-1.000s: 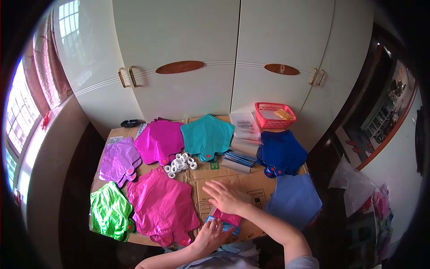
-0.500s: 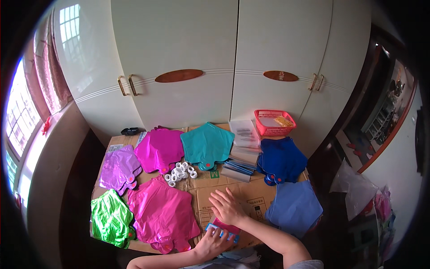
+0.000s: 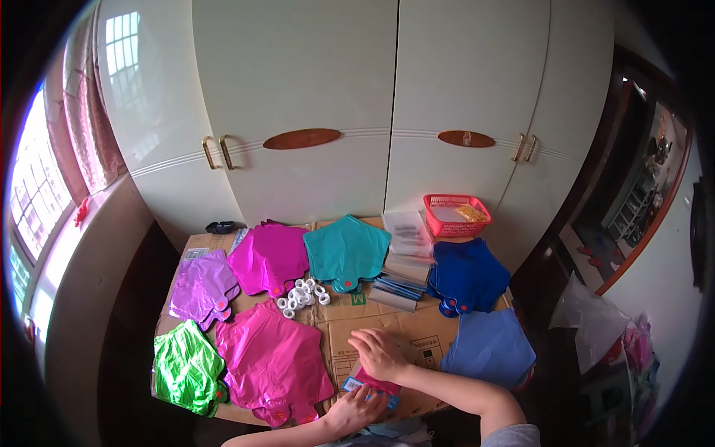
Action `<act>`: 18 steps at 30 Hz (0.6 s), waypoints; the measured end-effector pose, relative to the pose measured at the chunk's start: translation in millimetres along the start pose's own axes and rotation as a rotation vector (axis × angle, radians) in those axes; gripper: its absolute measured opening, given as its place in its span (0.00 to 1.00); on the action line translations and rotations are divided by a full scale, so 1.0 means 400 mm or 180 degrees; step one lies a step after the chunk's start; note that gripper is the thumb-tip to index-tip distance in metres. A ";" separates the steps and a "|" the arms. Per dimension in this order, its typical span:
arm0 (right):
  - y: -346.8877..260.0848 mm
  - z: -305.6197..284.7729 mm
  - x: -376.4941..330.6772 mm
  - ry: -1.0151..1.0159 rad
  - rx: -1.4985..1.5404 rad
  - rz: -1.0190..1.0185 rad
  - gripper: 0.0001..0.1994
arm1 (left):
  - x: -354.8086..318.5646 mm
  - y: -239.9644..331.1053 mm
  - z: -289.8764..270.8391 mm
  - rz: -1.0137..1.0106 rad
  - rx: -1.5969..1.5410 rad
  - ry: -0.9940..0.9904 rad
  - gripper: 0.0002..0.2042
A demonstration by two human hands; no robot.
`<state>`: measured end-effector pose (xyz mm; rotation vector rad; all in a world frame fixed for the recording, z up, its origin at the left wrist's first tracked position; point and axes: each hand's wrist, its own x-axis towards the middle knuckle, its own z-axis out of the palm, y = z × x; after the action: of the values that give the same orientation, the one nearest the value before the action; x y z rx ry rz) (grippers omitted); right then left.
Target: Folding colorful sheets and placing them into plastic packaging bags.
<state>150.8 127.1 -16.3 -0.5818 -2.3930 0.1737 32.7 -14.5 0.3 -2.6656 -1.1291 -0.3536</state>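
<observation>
Pink flat packet with blue edge between hands: left hand on its near edge, grip unclear; right hand open over far end. Shiny pink foil sheets left of both.

The little packet is showing a hot pink body, with a blue-and-white band running along the side nearest the person. It's lying kinda slanted on the cardboard, pretty close to the near edge. Most of it is sitting covered up, so I'm not making out the full outline.
</observation>
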 end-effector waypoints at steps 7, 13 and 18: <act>0.052 -0.049 0.082 0.0329 0.0045 -0.0432 0.17 | 0.013 0.004 -0.036 0.0006 0.0244 0.0285 0.19; 0.478 -0.126 0.188 0.0378 -0.1429 0.0920 0.23 | 0.017 0.003 -0.040 0.0022 0.0227 0.0173 0.19; 0.568 -0.163 0.144 -0.0883 -0.0997 0.1637 0.17 | 0.014 0.015 -0.025 -0.0135 0.0166 -0.0028 0.18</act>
<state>235.1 354.2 6.2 -1.3982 -2.5015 0.1033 39.6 -17.8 10.9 -2.6042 -1.1825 -0.3156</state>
